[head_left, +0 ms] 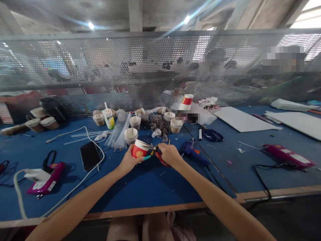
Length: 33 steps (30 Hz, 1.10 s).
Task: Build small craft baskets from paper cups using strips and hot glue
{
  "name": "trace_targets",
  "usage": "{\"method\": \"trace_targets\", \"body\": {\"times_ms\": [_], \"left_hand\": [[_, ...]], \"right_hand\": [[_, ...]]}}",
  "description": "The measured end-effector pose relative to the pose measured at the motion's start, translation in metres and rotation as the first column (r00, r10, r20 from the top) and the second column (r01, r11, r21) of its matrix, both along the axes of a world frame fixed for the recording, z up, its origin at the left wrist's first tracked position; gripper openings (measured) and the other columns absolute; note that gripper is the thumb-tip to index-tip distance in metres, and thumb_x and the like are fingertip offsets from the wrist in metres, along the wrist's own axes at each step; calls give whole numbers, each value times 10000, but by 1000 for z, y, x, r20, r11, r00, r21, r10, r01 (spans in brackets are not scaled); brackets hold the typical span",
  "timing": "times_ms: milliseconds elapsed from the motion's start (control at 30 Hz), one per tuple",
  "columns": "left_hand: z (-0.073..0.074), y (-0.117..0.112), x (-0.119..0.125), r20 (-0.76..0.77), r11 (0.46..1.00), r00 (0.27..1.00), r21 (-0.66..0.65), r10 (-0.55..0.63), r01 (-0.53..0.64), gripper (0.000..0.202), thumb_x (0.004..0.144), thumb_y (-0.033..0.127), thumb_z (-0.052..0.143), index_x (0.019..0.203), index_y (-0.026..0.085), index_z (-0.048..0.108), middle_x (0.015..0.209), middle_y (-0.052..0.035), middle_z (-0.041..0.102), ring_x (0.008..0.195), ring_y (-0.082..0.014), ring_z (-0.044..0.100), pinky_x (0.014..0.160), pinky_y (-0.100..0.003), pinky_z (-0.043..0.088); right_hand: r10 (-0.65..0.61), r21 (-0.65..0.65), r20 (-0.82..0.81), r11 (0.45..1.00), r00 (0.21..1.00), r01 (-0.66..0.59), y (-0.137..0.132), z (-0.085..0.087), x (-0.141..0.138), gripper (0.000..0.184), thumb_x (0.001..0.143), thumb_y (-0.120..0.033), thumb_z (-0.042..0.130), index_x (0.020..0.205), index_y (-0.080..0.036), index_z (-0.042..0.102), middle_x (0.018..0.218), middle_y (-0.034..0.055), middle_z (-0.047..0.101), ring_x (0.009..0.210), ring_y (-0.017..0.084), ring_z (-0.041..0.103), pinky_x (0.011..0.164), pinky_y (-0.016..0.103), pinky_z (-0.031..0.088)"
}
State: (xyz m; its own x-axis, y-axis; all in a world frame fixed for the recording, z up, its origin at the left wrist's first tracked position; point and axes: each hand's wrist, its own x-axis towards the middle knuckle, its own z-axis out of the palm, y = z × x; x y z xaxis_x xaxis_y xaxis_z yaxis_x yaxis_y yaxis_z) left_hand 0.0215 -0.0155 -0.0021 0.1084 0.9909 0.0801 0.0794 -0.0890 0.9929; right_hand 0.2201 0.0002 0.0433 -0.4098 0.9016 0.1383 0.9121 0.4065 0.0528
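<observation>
My left hand (129, 160) is closed around a red and white paper cup (138, 151), its thumb along the near side. My right hand (170, 154) grips a pair of scissors (158, 152) with red and black handles. The blades point left and lie at the cup's upper rim; whether they have cut into the paper I cannot make out. Just behind the cup stands a twine-wrapped cup (130, 135). To the right of my right hand lies a blue glue gun (194, 151).
A phone (89, 156) and a pink power strip (47, 179) with cables lie left. Clear plastic strips (119, 130), a juice carton (108, 117) and a twine heap (160, 125) sit behind. Right are dark-handled scissors (212, 134), white board (244, 118) and another pink strip (288, 156).
</observation>
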Motion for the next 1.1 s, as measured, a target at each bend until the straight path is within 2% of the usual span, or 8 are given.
{"method": "trace_targets", "body": {"times_ms": [100,300,500,733,1100], "left_hand": [[-1,1,0,10,1000,1000,11,-10,10,664,510,366,771,1047,138,454,827,-22,587,675,-132,547,604,-266,496],[-1,1,-1,17,997,999,63,-33,32,718,469,332,799,1061,130,448,906,-57,597,779,-175,561,732,-342,491],[-1,-1,-1,-36,996,998,69,-51,53,727,464,297,807,1081,144,452,916,-57,608,796,-187,572,765,-382,495],[1,-2,0,-1,997,998,42,-58,58,785,469,301,806,1136,136,427,937,-71,608,809,-195,575,780,-381,492],[-4,-3,2,86,998,994,9,-70,69,782,476,299,807,1139,134,427,962,-76,612,815,-187,587,779,-353,495]], "right_hand": [[0,17,-13,1000,1000,0,-1,0,-1,236,823,-228,435,968,-125,589,921,113,652,803,207,611,632,257,384],[22,105,-39,994,999,-18,-5,3,-3,296,809,-339,468,971,-115,574,919,120,628,841,219,588,624,248,381],[55,144,-34,988,998,-50,-8,3,-4,331,800,-389,481,972,-119,568,970,132,601,872,227,566,663,255,391],[20,77,-40,997,999,-17,-5,-1,-4,257,822,-291,456,985,-126,567,935,128,622,897,231,571,645,252,400],[1,71,-5,997,1000,-1,-5,-5,-5,268,832,-198,392,1002,-103,577,940,147,636,851,230,600,626,259,394]]}}
